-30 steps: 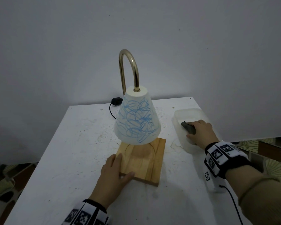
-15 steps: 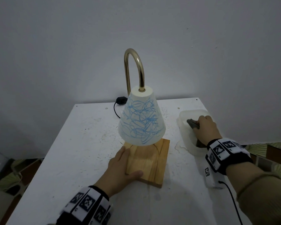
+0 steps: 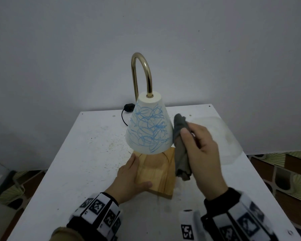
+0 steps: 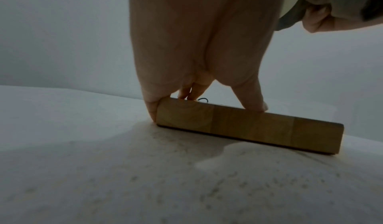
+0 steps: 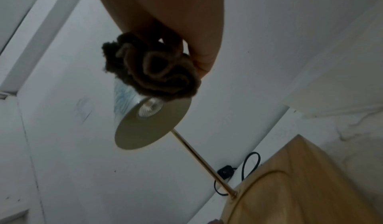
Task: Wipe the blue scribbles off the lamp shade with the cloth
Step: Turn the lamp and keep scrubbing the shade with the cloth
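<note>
A white cone lamp shade [image 3: 149, 126] covered in blue scribbles hangs from a curved brass neck [image 3: 141, 73] over a square wooden base [image 3: 156, 173]. My left hand [image 3: 130, 180] rests on the base's near left corner, fingers along its left edge and thumb on top; the left wrist view shows the hand [image 4: 199, 63] pressing the base [image 4: 248, 126]. My right hand [image 3: 200, 153] grips a bunched grey cloth [image 3: 180, 146] just right of the shade, close to its side. From below, the cloth [image 5: 151, 70] sits against the shade [image 5: 145, 122].
The lamp stands on a scuffed white table [image 3: 76, 162] against a pale wall. A translucent plastic tub [image 3: 222, 136] sits at the table's right edge behind my right hand. A black cord and switch [image 3: 128, 107] lie behind the lamp. Patterned floor shows right of the table.
My right hand has lifted the cloth out of the tub and carried it left, up beside the shade. My left hand stays on the base.
</note>
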